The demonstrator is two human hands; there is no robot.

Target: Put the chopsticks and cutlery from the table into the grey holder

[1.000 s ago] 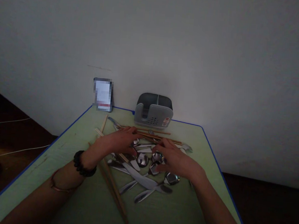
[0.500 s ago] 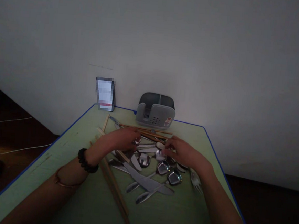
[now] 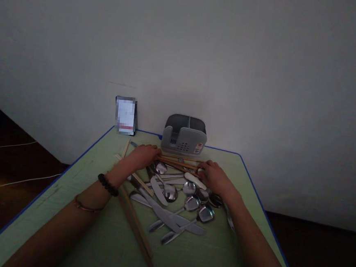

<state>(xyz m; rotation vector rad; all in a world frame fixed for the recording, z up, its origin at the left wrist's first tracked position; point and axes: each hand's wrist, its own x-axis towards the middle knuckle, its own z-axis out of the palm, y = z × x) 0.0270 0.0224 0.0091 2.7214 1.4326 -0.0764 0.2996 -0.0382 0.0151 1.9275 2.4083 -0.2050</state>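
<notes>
Left hand (image 3: 148, 156): palm down, fingers bent and drawn together, fingertips at the left ends of the brown chopsticks (image 3: 180, 163). Right hand (image 3: 216, 175): half closed, fingers curled inward at the right ends of the same bundle. Both look to be in contact with the sticks; can't tell from here whether either has a firm grip or only touches, as the fingers cover the ends. Bundle lies roughly crosswise between the two hands, just in front of the grey caddy (image 3: 183, 141), near the far edge of the green table (image 3: 95, 238).

Spoons (image 3: 170, 193) and table knives (image 3: 165, 217) in a loose, overlapping heap nearer the person, below the bundle. White-looking handle (image 3: 195, 180) just beside the right fingers. Fork (image 3: 230, 220) partly hidden by the right wrist. Pale chopsticks (image 3: 143, 184) slant out from by the left wrist; long tan chopsticks (image 3: 136, 225) run toward the near side, beyond the knives' left.

Caddy upright, divided inside, close to the wall (image 3: 261, 95). Phone (image 3: 126, 116) propped against the wall, far left corner, screen lit but blurred. Dark beaded bracelet (image 3: 107, 184) on the left wrist.
</notes>
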